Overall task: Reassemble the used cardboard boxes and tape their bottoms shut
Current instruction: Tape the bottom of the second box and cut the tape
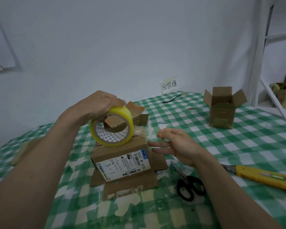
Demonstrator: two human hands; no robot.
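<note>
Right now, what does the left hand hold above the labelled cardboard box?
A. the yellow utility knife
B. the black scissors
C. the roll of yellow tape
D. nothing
C: the left hand grips the roll of yellow tape on top of the labelled cardboard box, while the black scissors and the yellow utility knife lie on the tablecloth.

I see both forearms bare to the frame's edge, no sleeves; my left hand [100, 103] and right hand [175, 144] wear no gloves, rings or watch.
</note>
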